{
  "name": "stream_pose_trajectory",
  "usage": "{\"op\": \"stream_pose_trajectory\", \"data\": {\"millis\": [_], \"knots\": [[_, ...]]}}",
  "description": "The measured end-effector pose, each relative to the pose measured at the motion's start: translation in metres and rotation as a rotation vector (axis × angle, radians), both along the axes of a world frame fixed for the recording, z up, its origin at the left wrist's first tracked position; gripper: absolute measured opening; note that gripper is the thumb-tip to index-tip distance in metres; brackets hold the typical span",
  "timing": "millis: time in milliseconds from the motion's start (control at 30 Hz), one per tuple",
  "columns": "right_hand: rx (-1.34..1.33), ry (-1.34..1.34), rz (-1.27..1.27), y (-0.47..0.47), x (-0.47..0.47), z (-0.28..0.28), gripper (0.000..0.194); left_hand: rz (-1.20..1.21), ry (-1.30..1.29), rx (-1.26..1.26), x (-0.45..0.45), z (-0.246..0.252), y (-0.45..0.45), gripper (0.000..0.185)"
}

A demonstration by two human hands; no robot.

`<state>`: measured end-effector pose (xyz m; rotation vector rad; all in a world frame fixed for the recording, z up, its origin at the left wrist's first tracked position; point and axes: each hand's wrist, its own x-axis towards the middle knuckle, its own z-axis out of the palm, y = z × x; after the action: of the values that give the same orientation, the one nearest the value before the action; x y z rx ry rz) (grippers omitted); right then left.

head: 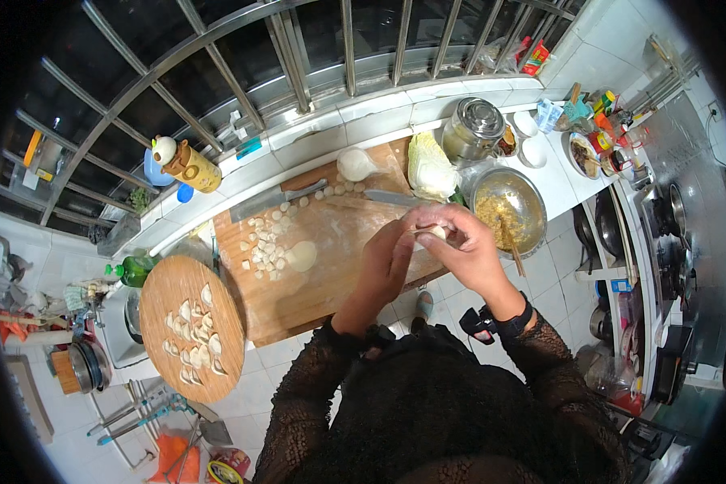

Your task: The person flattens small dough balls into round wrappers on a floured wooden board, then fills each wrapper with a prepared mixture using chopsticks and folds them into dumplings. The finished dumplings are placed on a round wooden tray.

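Observation:
Both my hands meet over the right end of a floured wooden board (pixel 278 308). My left hand (pixel 393 257) and my right hand (pixel 466 242) pinch a dumpling (pixel 432 232) between their fingertips. To their right stands a steel bowl of filling (pixel 501 206) with chopsticks (pixel 513 248) in it. On the board lie many small dough pieces (pixel 269 251), a flat dough wrapper (pixel 301 256), a lump of dough (pixel 356 164), a cleaver (pixel 266 202) and a second blade (pixel 390 197), partly hidden near my hands. A round wooden board (pixel 151 339) at the left holds several folded dumplings (pixel 196 339).
Behind the board are a half cabbage (pixel 431 169) and a lidded steel pot (pixel 475 130). White bowls (pixel 532 152) and a plate of food (pixel 582 156) stand further right. A yellow bear-shaped bottle (pixel 196 172) is on the window ledge. A green bottle (pixel 136 272) stands beside the sink.

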<state>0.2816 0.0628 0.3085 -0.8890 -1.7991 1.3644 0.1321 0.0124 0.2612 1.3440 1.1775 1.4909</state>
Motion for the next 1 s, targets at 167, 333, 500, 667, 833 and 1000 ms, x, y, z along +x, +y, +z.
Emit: {"op": "stream_pose_trajectory", "data": {"millis": [167, 333, 500, 667, 833, 1000], "knots": [[-0.351, 0.029, 0.106, -0.01, -0.008, -0.019, 0.053, 0.043, -0.487, -0.094, 0.016, -0.011, -0.002, 0.045], [-0.218, 0.078, 0.009, -0.015, -0.012, -0.022, 0.029, 0.069, -0.294, -0.095, 0.02, -0.009, -0.009, 0.046], [-0.017, 0.012, -0.017, -0.015, -0.017, -0.013, 0.02, 0.071, -0.225, -0.039, 0.017, -0.004, -0.009, 0.044], [0.159, -0.067, -0.019, -0.014, -0.019, -0.007, 0.021, 0.144, -0.258, 0.004, 0.021, -0.002, -0.008, 0.042], [0.418, -0.193, 0.029, -0.008, -0.017, -0.006, 0.024, -0.068, -0.142, -0.318, 0.003, -0.001, -0.013, 0.033], [0.015, 0.081, 0.126, -0.005, -0.017, -0.007, 0.028, 0.107, 0.071, 0.122, 0.008, -0.004, -0.013, 0.03]]}}
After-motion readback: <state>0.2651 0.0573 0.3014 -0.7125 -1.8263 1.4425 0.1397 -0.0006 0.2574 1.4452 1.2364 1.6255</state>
